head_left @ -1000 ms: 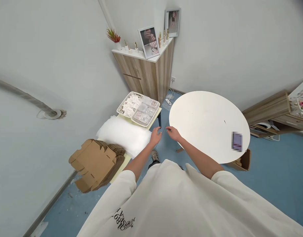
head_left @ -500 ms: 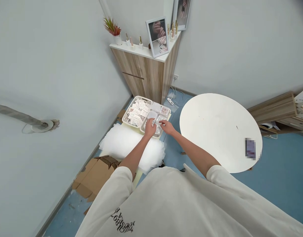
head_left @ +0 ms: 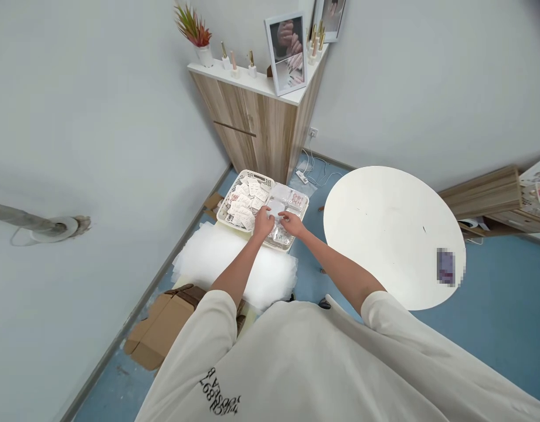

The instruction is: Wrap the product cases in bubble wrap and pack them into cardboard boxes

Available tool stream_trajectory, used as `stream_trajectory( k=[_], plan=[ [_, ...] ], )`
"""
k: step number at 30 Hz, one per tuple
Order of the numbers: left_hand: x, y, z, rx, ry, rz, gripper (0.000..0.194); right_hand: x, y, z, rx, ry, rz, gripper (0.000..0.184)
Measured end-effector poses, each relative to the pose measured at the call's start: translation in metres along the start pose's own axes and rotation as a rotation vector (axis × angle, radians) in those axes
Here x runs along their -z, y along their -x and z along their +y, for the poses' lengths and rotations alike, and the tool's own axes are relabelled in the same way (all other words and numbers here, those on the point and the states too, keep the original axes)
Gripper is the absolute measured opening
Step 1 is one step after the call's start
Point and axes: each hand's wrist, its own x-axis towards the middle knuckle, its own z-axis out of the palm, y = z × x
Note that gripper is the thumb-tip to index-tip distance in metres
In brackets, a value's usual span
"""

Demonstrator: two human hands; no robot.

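My left hand (head_left: 263,224) and my right hand (head_left: 292,224) are close together over the basket of clear plastic boxes (head_left: 297,199). The fingers of both are curled and pinched. A pale, clear item seems to be between them, too small to make out. Some of the boxes lie hidden beneath my hands. In one box, small pinkish pieces show. Directly left of them, a white perforated basket (head_left: 222,214) is heaped with small printed white cards (head_left: 242,205).
A roll of white wrapping (head_left: 232,264) lies in front of the baskets, with flattened cardboard boxes (head_left: 158,328) at its left. To the right stands a round white table (head_left: 384,223). Behind is a wooden cabinet (head_left: 261,129) bearing a photo frame (head_left: 287,55), several bottles and a potted plant (head_left: 194,32).
My right hand has shifted slightly left, nearer my left hand. My left hand has moved a little up and left. The view has tilted slightly.
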Motion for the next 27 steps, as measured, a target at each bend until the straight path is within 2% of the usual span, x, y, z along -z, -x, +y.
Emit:
stream_trajectory(
  k=[5, 9, 12, 15, 20, 23, 27],
  plan=[
    [0.001, 0.007, 0.003, 0.002, 0.041, 0.022, 0.033, 0.0, 0.001, -0.004, -0.006, -0.041, 0.012, 0.037],
    [0.004, 0.015, 0.015, -0.042, 0.054, 0.046, 0.033, 0.006, 0.006, -0.005, 0.035, -0.079, 0.061, 0.037],
    [0.002, 0.021, 0.03, -0.088, 0.059, 0.04, 0.035, 0.017, 0.013, -0.003, 0.058, -0.096, 0.12, 0.038],
    [-0.01, 0.025, 0.051, -0.153, 0.069, 0.017, 0.037, 0.037, 0.024, 0.005, 0.073, -0.105, 0.193, 0.038],
    [-0.054, 0.034, 0.092, -0.248, 0.045, -0.047, 0.039, 0.082, 0.054, 0.035, 0.023, -0.114, 0.317, 0.038],
    [-0.093, 0.048, 0.115, -0.289, 0.035, -0.111, 0.037, 0.113, 0.082, 0.064, -0.013, -0.127, 0.363, 0.037],
    [-0.153, 0.078, 0.143, -0.318, 0.01, -0.247, 0.036, 0.156, 0.129, 0.113, -0.075, -0.122, 0.388, 0.038]
  ],
)
